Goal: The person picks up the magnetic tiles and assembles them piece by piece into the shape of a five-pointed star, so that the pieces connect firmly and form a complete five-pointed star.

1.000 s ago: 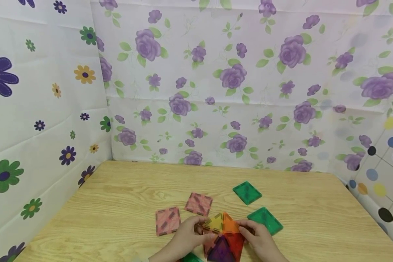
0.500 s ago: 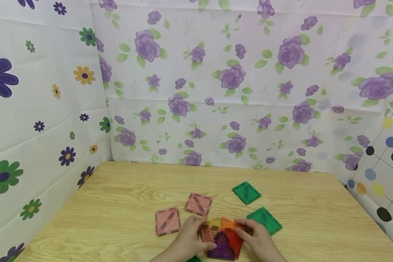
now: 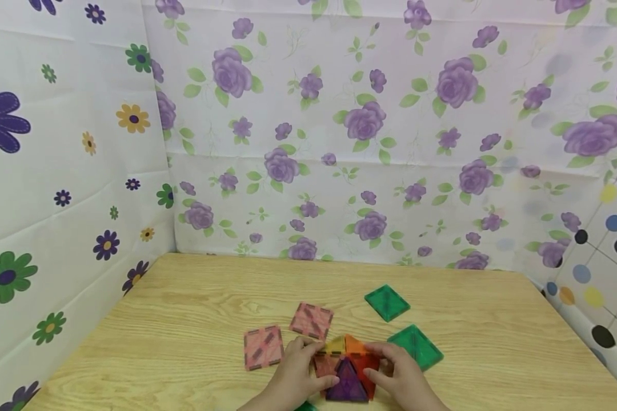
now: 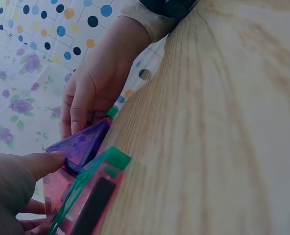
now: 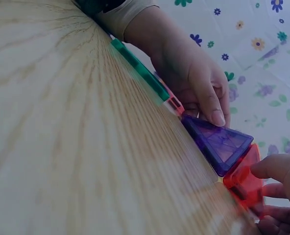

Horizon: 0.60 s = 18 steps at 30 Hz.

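Note:
Both hands hold a small pointed structure of translucent magnetic tiles. Its purple triangle (image 3: 347, 383) faces the near side, with a red triangle (image 3: 363, 365) to the right and a pinkish tile (image 3: 325, 365) to the left. Behind stand yellow (image 3: 335, 345) and orange (image 3: 356, 344) triangles. My left hand (image 3: 297, 372) grips the left side, its thumb on the purple triangle's edge in the left wrist view. My right hand (image 3: 402, 372) grips the right side, thumb on the red triangle in the right wrist view. The fingers partly hide the side tiles.
Two pink square tiles (image 3: 264, 347) lie on the wooden table (image 3: 185, 319) to the left. Two green square tiles (image 3: 387, 302) lie at the back right, one close to my right hand. Another green tile (image 3: 307, 406) shows beside my left wrist. Patterned cloth (image 3: 339, 171) surrounds the table.
The yellow and orange triangles have tipped, showing less of their faces than a second ago. The purple triangle's lower edge has shifted slightly away from me. Both hands keep their hold.

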### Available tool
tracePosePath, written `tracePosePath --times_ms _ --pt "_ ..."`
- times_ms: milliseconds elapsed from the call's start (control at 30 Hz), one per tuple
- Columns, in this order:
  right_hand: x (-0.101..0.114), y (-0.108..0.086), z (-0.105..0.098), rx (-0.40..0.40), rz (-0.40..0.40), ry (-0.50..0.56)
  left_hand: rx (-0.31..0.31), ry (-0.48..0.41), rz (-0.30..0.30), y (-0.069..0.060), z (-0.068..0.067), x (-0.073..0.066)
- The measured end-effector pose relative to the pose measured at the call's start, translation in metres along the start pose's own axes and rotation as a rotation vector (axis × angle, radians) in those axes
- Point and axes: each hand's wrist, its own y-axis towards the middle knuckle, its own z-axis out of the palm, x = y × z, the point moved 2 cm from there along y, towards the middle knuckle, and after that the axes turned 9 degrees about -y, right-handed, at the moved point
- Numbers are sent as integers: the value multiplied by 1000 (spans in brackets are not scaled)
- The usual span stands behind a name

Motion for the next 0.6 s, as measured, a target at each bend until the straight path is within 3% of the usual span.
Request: tracePosePath --times_ms 200,600 --pt "1 -2 1 -26 -3 -89 -14 37 17 -2 1 1" --pt "4 -3 -1 -32 -16 -86 -10 52 56 -3 -3 -2"
